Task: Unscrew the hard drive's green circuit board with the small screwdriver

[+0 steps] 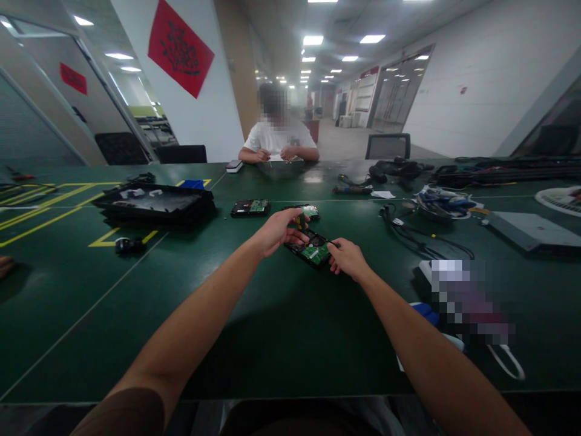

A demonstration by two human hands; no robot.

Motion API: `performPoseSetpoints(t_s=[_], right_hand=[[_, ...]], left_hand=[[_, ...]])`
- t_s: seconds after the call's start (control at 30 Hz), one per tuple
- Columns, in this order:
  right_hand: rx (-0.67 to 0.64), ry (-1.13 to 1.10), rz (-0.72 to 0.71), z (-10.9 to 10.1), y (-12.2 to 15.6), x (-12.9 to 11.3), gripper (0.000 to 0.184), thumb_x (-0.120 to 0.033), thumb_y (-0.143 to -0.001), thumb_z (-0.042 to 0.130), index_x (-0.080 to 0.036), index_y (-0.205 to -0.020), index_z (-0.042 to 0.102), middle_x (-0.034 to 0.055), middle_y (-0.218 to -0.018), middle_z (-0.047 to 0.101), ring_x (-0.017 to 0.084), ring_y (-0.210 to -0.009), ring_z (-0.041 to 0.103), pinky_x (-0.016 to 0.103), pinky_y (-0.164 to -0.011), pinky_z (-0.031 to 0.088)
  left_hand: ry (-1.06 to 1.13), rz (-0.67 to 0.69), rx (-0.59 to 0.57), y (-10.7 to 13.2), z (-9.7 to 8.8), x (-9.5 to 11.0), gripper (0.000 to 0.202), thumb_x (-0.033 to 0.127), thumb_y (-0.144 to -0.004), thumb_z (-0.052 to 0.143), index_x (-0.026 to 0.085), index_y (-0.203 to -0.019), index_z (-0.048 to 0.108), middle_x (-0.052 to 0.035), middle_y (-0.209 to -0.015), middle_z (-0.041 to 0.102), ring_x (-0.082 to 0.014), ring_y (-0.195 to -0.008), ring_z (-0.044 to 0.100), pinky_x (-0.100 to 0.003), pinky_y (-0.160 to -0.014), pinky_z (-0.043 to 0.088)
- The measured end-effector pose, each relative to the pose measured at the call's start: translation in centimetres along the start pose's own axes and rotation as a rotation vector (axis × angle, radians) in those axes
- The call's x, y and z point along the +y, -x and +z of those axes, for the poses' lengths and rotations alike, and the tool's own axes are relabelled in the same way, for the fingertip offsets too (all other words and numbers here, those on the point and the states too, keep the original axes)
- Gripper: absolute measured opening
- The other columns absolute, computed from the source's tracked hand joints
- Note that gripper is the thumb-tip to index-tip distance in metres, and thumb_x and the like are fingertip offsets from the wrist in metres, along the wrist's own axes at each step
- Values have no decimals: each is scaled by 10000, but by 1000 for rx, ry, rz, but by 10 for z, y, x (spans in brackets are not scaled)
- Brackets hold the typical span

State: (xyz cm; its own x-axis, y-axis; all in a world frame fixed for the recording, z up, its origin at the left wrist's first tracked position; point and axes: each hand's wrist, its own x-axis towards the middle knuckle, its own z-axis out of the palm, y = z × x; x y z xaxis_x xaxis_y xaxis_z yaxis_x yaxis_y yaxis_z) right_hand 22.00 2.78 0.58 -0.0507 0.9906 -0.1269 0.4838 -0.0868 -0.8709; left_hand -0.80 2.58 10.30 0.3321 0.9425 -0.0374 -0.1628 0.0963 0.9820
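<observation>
A hard drive (316, 254) with a green circuit board facing up lies in front of me, slightly tilted. My left hand (279, 232) reaches over its far left side, fingers closed around a screwdriver (300, 222) with a yellow and black handle. The screwdriver's tip is hidden by the fingers. At the near right corner of the drive, my right hand (347, 258) pinches its edge. Just behind the left hand rests another drive (311, 211), partly covered. A further hard drive (250, 208) sits to the left, board side up.
Black plastic trays (157, 206) are stacked at left. Cables (403, 227), a bowl of wires (442, 203) and a grey metal box (535, 231) stand at right, with a blurred white-edged object (467, 300) nearer. Across the green table (272, 339) sits a person (279, 140).
</observation>
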Motion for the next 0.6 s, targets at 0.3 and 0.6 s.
performPoseSetpoints(t_s=[0.3,0.6], right_hand=[[9,-20,-7,1,0,0,232,-327,-1010,549,-159,-1160,607,3,-634,668,147,-458,656,214,-375,511],[8,-31,-1,0,1,0,261,-382,-1026,535,-168,-1147,619,8,-628,681,153,-466,659,224,-377,510]], left_hand=[[10,21,26,0,1,0,327,412,-977,575,124,-1103,666,-126,-990,694,-174,-666,716,-263,-567,560],[43,23,40,2,2,2,301,388,-977,589,115,-1069,675,-124,-978,688,-158,-644,701,-257,-562,548]])
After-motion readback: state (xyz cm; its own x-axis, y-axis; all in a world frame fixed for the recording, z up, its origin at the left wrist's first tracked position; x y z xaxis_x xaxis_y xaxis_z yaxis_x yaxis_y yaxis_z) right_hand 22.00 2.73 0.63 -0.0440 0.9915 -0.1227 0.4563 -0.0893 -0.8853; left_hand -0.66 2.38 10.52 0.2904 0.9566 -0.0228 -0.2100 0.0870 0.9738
